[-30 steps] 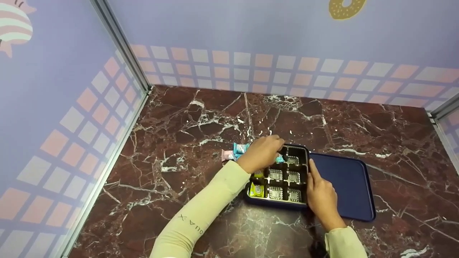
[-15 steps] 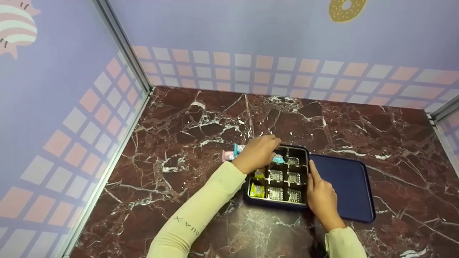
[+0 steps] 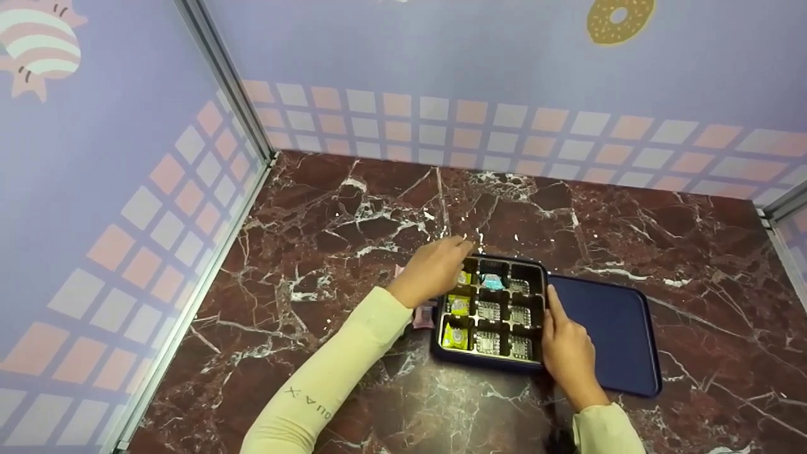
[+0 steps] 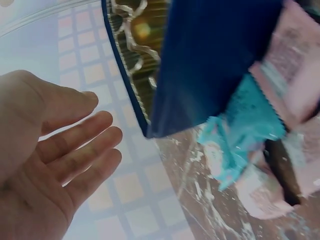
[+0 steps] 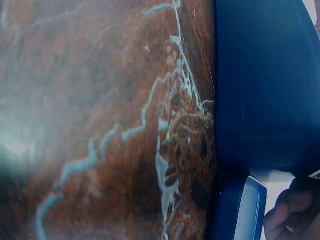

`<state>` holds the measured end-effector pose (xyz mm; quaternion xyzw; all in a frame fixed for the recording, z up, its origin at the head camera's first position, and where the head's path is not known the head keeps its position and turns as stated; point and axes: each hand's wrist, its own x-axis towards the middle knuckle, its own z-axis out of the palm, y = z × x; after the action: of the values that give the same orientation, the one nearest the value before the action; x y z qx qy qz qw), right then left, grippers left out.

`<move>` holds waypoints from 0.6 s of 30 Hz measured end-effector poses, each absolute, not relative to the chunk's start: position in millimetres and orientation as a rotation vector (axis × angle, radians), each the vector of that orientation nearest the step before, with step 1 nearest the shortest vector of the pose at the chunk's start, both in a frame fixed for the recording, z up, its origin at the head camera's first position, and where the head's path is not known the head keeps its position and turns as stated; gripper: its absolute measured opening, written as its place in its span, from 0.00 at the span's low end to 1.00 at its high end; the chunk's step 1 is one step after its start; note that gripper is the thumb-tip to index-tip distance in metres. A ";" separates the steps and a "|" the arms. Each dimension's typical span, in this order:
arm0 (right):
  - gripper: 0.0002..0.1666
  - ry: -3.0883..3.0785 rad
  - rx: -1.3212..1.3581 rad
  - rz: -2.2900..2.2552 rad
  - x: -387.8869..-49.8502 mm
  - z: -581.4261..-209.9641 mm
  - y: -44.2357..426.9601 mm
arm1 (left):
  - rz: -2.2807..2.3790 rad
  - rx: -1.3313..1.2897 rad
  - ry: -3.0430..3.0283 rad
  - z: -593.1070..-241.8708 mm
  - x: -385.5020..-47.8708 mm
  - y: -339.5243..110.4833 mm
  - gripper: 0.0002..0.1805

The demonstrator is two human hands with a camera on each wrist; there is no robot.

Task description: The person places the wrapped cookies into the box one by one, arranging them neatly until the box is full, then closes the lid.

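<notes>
A dark blue box (image 3: 488, 364) with a divided tray lies on the marble surface. Yellow-green wrapped candies (image 3: 456, 337) sit in its left column, and a blue wrapped candy (image 3: 492, 282) is in the back middle compartment. My left hand (image 3: 432, 271) hovers over the box's back left side. In the left wrist view its fingers (image 4: 87, 150) are loosely extended and hold nothing. Beside the box lie pink wrapped candies (image 4: 295, 65) and teal wrapped candies (image 4: 252, 112), mostly hidden by the hand in the head view. My right hand (image 3: 569, 350) grips the box's right side, its fingertips partly hidden.
A blue lid (image 3: 608, 334) lies flat to the right of the box, close against it. Small white flecks (image 3: 480, 239) are scattered behind the box. Printed wall panels (image 3: 403, 69) border the surface at the back and sides.
My left hand has moved left, away from the blue candy, which now shows uncovered in the back middle compartment. More of the left column is visible. My right hand stays at the box.
</notes>
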<state>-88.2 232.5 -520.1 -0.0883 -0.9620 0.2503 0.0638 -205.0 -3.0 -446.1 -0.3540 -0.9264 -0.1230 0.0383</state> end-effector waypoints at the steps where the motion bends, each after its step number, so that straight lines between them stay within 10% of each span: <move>1: 0.29 -2.906 -0.267 0.757 -88.1 -519.6 232.4 | -0.376 -1.085 -2.832 -447.2 -204.6 -5.6 0.14; 18: 0.29 -2.894 -0.274 0.820 -85.1 -522.3 231.9 | -0.512 -0.807 -3.006 -472.9 -187.4 -59.4 0.31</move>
<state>-85.1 231.9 -522.3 -0.0906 -0.9563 0.2711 0.0607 -187.4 -59.4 -472.9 -0.2559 -0.9529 -0.1624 -0.0066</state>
